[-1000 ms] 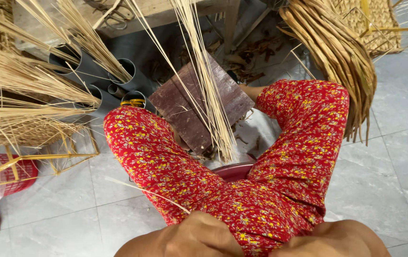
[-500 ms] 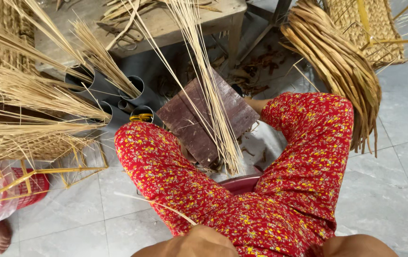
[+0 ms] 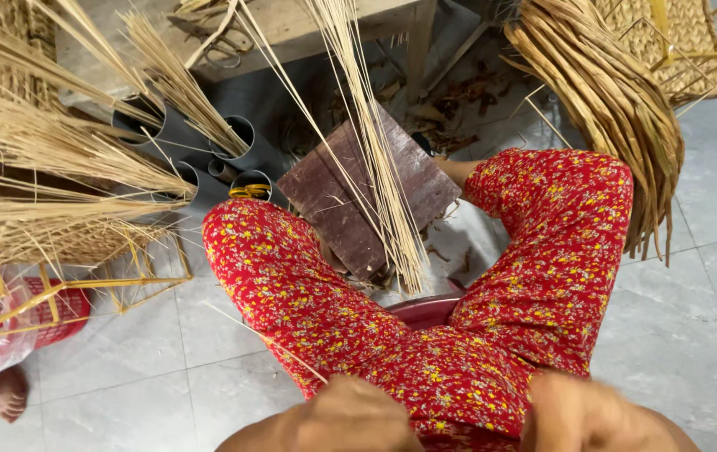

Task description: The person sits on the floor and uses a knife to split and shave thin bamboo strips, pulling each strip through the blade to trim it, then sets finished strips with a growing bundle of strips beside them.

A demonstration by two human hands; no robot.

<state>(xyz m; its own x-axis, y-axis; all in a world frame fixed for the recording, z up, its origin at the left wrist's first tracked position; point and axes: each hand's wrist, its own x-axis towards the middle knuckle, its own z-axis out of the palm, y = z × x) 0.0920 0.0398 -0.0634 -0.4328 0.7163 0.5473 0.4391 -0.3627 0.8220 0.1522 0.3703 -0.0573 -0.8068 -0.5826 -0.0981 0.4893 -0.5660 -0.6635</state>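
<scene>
Left hand: my left hand [image 3: 350, 414] is low and near, over my lap. It looks curled, and a thin straw [image 3: 266, 339] runs up to it from the left. I cannot tell for sure if I pinch it.
Right hand: my right hand [image 3: 593, 414] is near too, and blurry. I cannot tell how open it is or what it holds.
Doing it well: I think it is best to pinch just one straw near its end and pull slow, so it does not snap.
Straw look: it is pale, very thin and long, a bit bent.
Straw bundle: more straws [image 3: 371, 142] stand between my knees, leaning on a dark red board [image 3: 338, 197].
Around me: grey pipes [image 3: 208, 159] full of straws on the far left, a thick bunch of reeds [image 3: 618, 109] on the far right, a wooden worktop [image 3: 300, 25] far off.
Legs: my red flowered trousers [image 3: 542, 251].
</scene>
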